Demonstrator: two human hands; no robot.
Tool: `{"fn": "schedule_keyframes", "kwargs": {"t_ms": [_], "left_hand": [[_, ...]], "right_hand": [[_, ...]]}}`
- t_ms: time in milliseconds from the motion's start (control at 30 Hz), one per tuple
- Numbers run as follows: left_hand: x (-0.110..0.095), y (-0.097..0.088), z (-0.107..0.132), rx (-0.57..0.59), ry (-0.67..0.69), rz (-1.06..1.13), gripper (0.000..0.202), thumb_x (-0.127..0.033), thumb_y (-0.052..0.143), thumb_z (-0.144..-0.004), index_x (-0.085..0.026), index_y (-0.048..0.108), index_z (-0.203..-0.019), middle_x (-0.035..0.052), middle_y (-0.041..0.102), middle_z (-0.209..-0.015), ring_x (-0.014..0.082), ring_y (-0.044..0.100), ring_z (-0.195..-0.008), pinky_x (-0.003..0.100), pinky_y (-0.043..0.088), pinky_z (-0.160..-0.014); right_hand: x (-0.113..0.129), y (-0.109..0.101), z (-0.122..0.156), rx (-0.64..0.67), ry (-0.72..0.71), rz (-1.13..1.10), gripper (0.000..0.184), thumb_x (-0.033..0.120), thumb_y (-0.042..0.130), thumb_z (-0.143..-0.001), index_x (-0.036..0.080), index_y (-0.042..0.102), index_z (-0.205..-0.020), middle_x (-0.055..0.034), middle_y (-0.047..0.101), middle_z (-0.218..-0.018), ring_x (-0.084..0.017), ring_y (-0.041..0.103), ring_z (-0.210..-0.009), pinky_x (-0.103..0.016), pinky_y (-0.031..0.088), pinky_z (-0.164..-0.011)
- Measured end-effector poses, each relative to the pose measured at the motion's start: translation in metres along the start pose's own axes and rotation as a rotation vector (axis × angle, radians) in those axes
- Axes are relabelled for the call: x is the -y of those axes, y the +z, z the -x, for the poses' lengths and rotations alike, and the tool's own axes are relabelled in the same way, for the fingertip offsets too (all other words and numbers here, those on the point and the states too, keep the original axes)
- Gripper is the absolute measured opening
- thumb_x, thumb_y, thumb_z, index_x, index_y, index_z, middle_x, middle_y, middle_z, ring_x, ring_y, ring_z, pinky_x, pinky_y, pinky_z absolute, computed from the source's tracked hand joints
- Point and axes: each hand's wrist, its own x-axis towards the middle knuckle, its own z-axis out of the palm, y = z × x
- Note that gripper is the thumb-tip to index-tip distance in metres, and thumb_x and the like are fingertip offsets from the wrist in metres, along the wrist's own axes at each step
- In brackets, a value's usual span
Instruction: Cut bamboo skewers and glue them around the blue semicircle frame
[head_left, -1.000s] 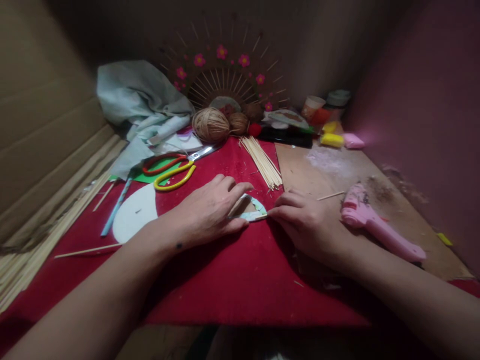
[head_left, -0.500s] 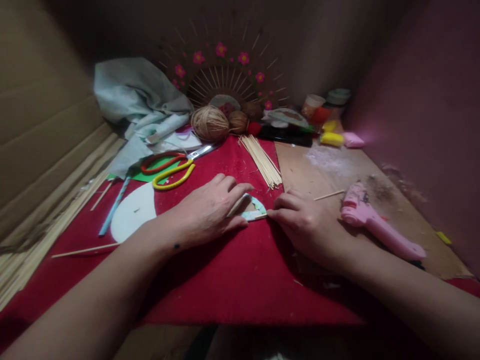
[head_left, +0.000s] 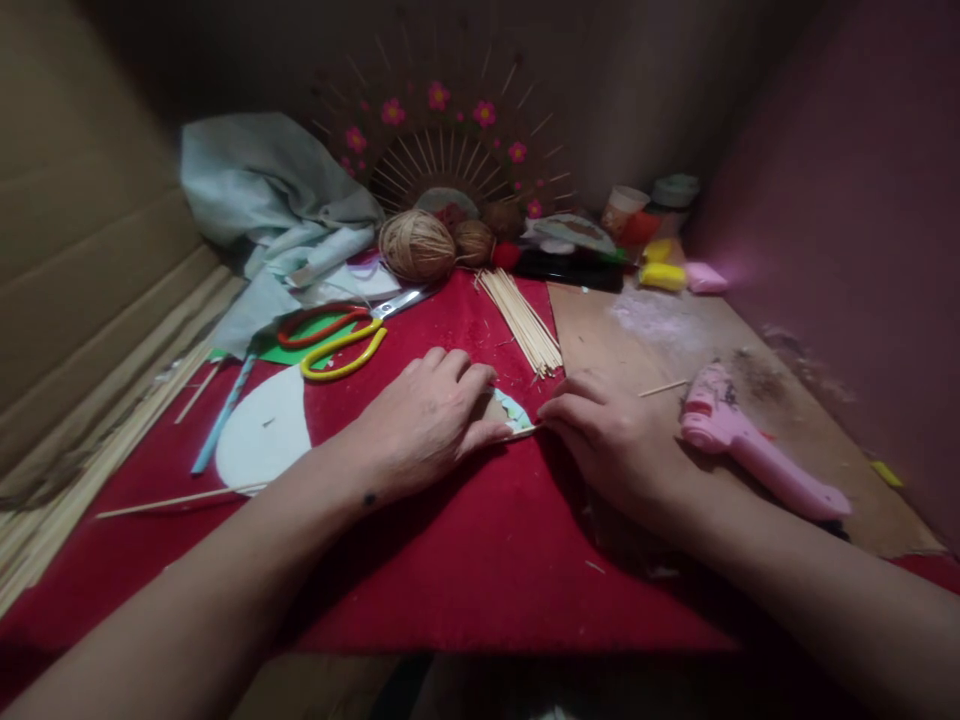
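On the red cloth, my left hand (head_left: 433,412) is closed over a small curved cardboard piece (head_left: 513,408) edged with pale blue patterned fabric. Its thumb presses a thin wooden stick (head_left: 520,433) along the near edge of that piece. My right hand (head_left: 600,425) pinches the right end of the stick, close to the piece's corner. Much of the cardboard piece lies hidden under my left fingers. Beyond my hands rests a bundle of thin sticks (head_left: 521,320). A pink glue gun (head_left: 757,455) lies to the right of my right hand.
Scissors (head_left: 345,353) with red and yellow handles lie left, near a white rounded cutout (head_left: 262,430) and a blue striped stick (head_left: 223,415). Twine balls (head_left: 416,245) and a stick fan with pink flowers (head_left: 439,140) stand behind. A brown board (head_left: 622,350) covers the right side.
My left hand has slid slightly right along the piece, its thumb now covering more of the near edge and stick. My right hand keeps its pinch, almost unmoved.
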Motion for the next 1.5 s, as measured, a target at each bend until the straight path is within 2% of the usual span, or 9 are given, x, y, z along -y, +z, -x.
{"fn": "schedule_keyframes", "kwargs": {"t_ms": [167, 467, 1000, 1267, 1367, 1500], "left_hand": [[-0.006, 0.001, -0.002, 0.019, -0.059, -0.063, 0.053, -0.062, 0.046, -0.083, -0.014, 0.057, -0.103, 0.0122, 0.054, -0.100, 0.0267, 0.049, -0.089, 0.040, 0.043, -0.078], [-0.005, 0.002, -0.003, 0.028, -0.114, 0.030, 0.050, -0.060, 0.047, -0.084, -0.015, 0.059, -0.103, 0.0113, 0.055, -0.098, 0.0254, 0.049, -0.089, 0.041, 0.043, -0.080], [-0.011, 0.000, -0.006, 0.025, -0.192, -0.004, 0.043, -0.057, 0.053, -0.081, -0.017, 0.060, -0.095, 0.0095, 0.052, -0.094, 0.0247, 0.049, -0.085, 0.042, 0.045, -0.077], [-0.011, -0.002, -0.006, 0.062, -0.193, 0.060, 0.046, -0.057, 0.052, -0.082, -0.015, 0.061, -0.100, 0.0119, 0.054, -0.099, 0.0282, 0.049, -0.091, 0.043, 0.044, -0.080], [0.000, -0.008, 0.000, 0.085, -0.132, 0.201, 0.055, -0.059, 0.050, -0.083, -0.017, 0.054, -0.118, 0.0116, 0.055, -0.107, 0.0269, 0.050, -0.098, 0.041, 0.043, -0.086], [0.019, -0.018, 0.011, 0.112, -0.101, 0.211, 0.076, -0.059, 0.063, -0.073, -0.019, 0.039, -0.134, 0.0130, 0.052, -0.120, 0.0286, 0.048, -0.107, 0.042, 0.041, -0.090]], "right_hand": [[-0.002, 0.002, -0.002, 0.039, 0.046, -0.016, 0.019, 0.009, 0.052, -0.087, 0.014, 0.066, -0.076, -0.0053, 0.059, -0.077, -0.016, 0.052, -0.074, -0.028, 0.042, -0.067], [-0.002, 0.001, -0.004, 0.064, 0.050, -0.026, 0.021, 0.007, 0.051, -0.086, 0.013, 0.066, -0.073, -0.0055, 0.058, -0.075, -0.016, 0.052, -0.074, -0.028, 0.042, -0.067], [-0.005, 0.003, -0.005, 0.074, 0.048, -0.053, 0.023, 0.004, 0.052, -0.083, 0.015, 0.067, -0.070, -0.0045, 0.058, -0.073, -0.016, 0.051, -0.073, -0.028, 0.041, -0.065], [-0.005, 0.004, -0.003, 0.065, 0.043, -0.060, 0.022, 0.005, 0.052, -0.084, 0.014, 0.067, -0.070, -0.0057, 0.058, -0.074, -0.017, 0.052, -0.074, -0.030, 0.043, -0.066], [-0.003, -0.003, -0.003, 0.022, 0.018, -0.090, 0.019, 0.004, 0.051, -0.084, 0.011, 0.068, -0.080, -0.0091, 0.060, -0.081, -0.019, 0.053, -0.078, -0.032, 0.045, -0.068], [0.002, -0.019, -0.003, -0.205, -0.032, -0.145, 0.019, 0.004, 0.049, -0.084, 0.009, 0.067, -0.087, -0.0107, 0.061, -0.081, -0.020, 0.055, -0.079, -0.034, 0.046, -0.068]]}}
